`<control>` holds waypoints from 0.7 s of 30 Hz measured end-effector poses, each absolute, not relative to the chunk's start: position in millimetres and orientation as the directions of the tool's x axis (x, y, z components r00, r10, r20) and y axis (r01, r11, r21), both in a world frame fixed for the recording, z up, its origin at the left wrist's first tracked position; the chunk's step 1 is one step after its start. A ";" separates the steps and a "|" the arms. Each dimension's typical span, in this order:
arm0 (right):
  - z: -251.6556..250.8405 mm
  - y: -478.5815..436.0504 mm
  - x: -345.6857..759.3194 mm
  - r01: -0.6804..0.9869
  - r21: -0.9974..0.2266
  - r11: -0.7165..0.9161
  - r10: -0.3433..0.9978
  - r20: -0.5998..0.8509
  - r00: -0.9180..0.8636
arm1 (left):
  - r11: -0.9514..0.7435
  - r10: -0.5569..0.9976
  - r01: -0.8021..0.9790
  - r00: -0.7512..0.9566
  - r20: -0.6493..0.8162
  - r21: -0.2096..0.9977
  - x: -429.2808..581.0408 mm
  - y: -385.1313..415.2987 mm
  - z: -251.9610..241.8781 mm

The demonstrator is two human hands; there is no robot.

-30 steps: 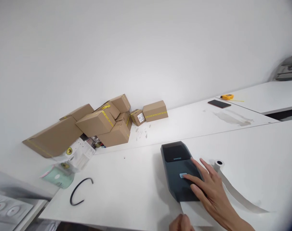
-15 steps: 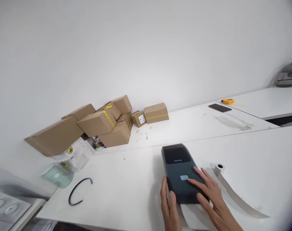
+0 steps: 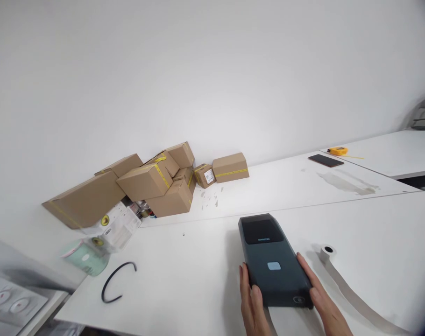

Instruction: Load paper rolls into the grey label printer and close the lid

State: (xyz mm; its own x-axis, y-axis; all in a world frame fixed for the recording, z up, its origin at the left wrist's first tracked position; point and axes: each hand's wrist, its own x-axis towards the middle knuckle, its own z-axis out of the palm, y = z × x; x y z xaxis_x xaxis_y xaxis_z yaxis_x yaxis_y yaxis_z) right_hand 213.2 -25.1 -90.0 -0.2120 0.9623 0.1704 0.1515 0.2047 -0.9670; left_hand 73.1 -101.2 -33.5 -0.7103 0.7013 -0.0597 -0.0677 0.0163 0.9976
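A dark blue-grey handheld device (image 3: 280, 284), with a black screen at its far end and a light blue button, is between my two hands over the table. My left hand (image 3: 251, 301) grips its left side, the thumb at the near left corner. Along the right side lie the fingers and thumb of my right hand (image 3: 326, 303). A small round button or lens shows on the device's near end. White paper (image 3: 296, 322) shows below that end; where it starts is hidden. To the right, a small paper roll (image 3: 327, 253) trails a long curling strip.
Cardboard boxes (image 3: 145, 182) with yellow tape are stacked at the back left. A green tub (image 3: 88, 259) and a curved black cord (image 3: 109, 282) lie at the left. Back right are a phone (image 3: 326, 160) and a yellow tape measure (image 3: 337, 151). White tables (image 3: 184, 284) meet at seams.
My right hand has left the blue button and shifted to the device's right side. The near end of the device is now uncovered. The view has shifted slightly.
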 end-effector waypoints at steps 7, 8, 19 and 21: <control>-35.4 -10.4 212.2 0.233 -0.862 0.450 0.887 0.400 -0.232 | -0.090 0.753 -0.098 -0.658 0.003 0.991 59.5 -93.8 7.9; -18.4 -3.7 209.6 0.238 -0.822 0.518 0.851 0.467 -0.238 | -0.109 0.777 -0.105 -0.629 0.019 0.988 53.8 -88.0 18.3; 110.0 105.5 146.5 0.266 -0.720 0.641 0.767 0.618 -0.176 | -0.025 0.784 0.074 -0.617 0.065 0.997 3.0 12.9 9.4; 117.4 119.5 137.9 0.289 -0.725 0.625 0.779 0.607 -0.161 | -0.011 0.803 0.079 -0.593 0.056 0.997 4.0 16.0 3.0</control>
